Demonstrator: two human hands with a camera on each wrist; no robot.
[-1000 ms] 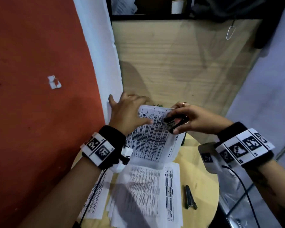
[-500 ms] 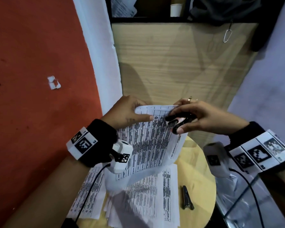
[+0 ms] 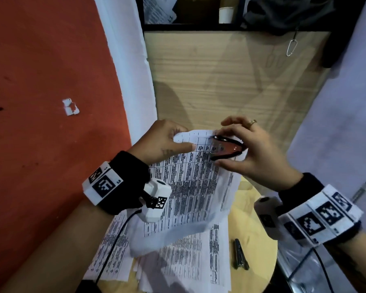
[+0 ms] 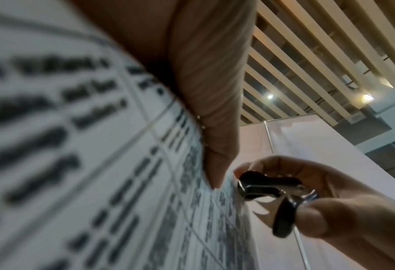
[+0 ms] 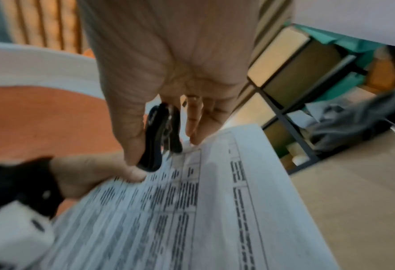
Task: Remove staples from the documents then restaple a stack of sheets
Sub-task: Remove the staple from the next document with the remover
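Hands at document's (image 3: 190, 187) top edge: left hand (image 3: 167, 142) pinching paper, right hand (image 3: 247, 153) gripping staple remover (image 3: 226, 148), open tabletop (image 3: 256, 240) beside.

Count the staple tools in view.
2: a black claw staple remover gripped in the right hand at the held printed document; a dark metal stapler on the round yellow table.

The staple remover's (image 3: 226, 149) teeth hide any staple; the document's (image 4: 76, 164) print is blurred unreadable.
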